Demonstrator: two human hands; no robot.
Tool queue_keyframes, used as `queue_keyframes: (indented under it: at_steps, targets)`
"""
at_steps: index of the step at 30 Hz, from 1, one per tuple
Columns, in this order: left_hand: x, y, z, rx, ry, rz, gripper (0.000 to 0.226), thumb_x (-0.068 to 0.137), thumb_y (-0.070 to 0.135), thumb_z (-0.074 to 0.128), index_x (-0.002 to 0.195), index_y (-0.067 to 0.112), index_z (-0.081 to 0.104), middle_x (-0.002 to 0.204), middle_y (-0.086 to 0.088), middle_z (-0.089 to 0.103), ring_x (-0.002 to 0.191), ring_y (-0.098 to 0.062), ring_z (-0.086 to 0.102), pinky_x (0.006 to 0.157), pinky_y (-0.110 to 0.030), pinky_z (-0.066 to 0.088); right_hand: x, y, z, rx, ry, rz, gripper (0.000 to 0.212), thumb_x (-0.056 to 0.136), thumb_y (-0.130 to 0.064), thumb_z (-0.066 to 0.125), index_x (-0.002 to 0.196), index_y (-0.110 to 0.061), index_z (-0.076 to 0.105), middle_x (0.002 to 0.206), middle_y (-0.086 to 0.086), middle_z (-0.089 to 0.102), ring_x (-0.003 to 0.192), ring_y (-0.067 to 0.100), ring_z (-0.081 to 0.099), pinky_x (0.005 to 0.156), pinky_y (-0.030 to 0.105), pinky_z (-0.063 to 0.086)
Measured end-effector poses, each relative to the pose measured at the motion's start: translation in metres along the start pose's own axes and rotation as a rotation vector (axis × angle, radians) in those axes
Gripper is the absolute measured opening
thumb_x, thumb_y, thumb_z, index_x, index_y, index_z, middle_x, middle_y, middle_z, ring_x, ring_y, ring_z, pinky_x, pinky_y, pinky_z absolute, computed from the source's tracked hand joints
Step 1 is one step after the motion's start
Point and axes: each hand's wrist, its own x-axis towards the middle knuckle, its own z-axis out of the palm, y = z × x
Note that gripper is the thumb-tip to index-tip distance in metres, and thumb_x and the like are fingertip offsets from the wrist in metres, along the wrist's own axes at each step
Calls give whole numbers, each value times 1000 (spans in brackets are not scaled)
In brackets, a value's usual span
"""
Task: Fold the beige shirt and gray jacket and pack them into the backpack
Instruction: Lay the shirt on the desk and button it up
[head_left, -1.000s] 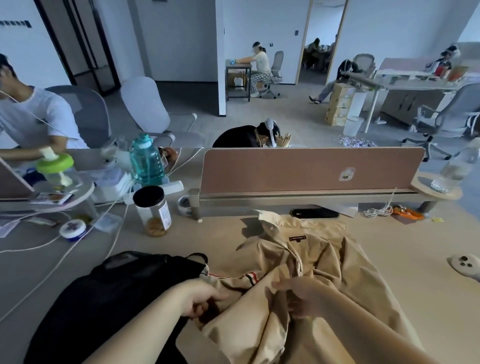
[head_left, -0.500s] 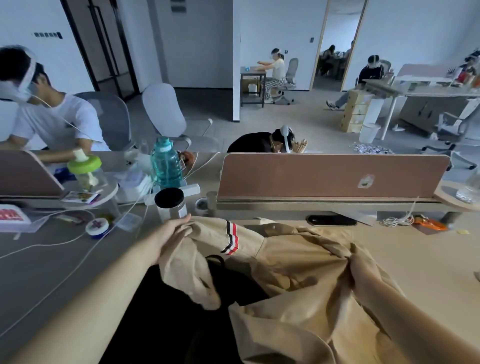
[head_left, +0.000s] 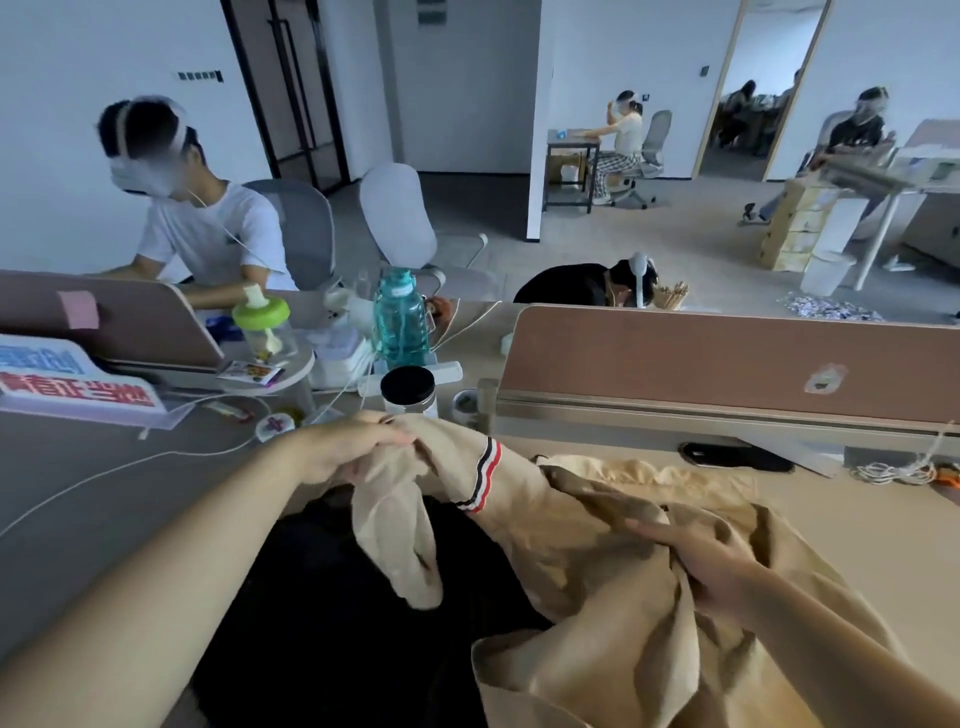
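**Shirt unfolded, nothing packed yet**

The left hand (head_left: 358, 449) pinched one sleeve of the beige shirt (head_left: 597, 561), held up over the black backpack (head_left: 311, 649). The shirt sprawled rumpled, partly across the backpack and partly on the desk (head_left: 857, 540). The right hand (head_left: 711, 564) clutched a bunch of its body cloth. No fold showed, so folding looked barely begun. The gray jacket was not in view.

A single wide-angle view from the person's head faces forward and down over the worktop (head_left: 862, 540). It sits close: the left hand (head_left: 353, 449) lies centre left, the right hand (head_left: 714, 564) lower right, both reaching in from the bottom edge. The upper half takes in the office (head_left: 649, 244) beyond the divider panel (head_left: 727, 364).
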Motion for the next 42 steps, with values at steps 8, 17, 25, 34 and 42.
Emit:
queue_keyframes:
  at_steps: [8,17,25,34,42]
  targets:
    - [-26,-20,-57,474,-12,-124,50,69,3,75,113,20,57,113,-4,65,100,-20,62,86,-34,52,43,3,39,101,-90,56,33,87,-20,56,110,1,67,102,27,70,96,42,63,82,43,50]
    - [9,-95,-32,870,596,-469,76,85,18,59,148,17,16,154,-19,12,142,-39,16,114,-56,15,65,31,88,33,-203,146,48,72,-33,67,103,3,70,98,26,71,78,38,72,81,41,52]
    - [13,-103,89,557,9,-46,26,84,24,55,102,9,65,109,-11,67,104,-28,62,82,-29,47,51,59,105,-92,-143,143,73,60,-66,74,102,-6,72,93,16,74,88,32,71,79,37,57]
    - [-12,-127,181,326,-432,-186,31,89,30,42,117,23,54,105,-2,62,97,-21,62,72,-31,54,-2,128,60,-36,-77,212,91,47,-48,89,117,2,62,104,24,64,84,34,61,74,34,49]
    - [-53,-163,219,164,-252,-295,44,100,23,31,143,29,25,103,-8,53,79,-22,60,52,-23,50,-51,163,60,-105,7,219,36,82,-32,72,108,-9,66,93,12,73,71,21,68,51,26,49]
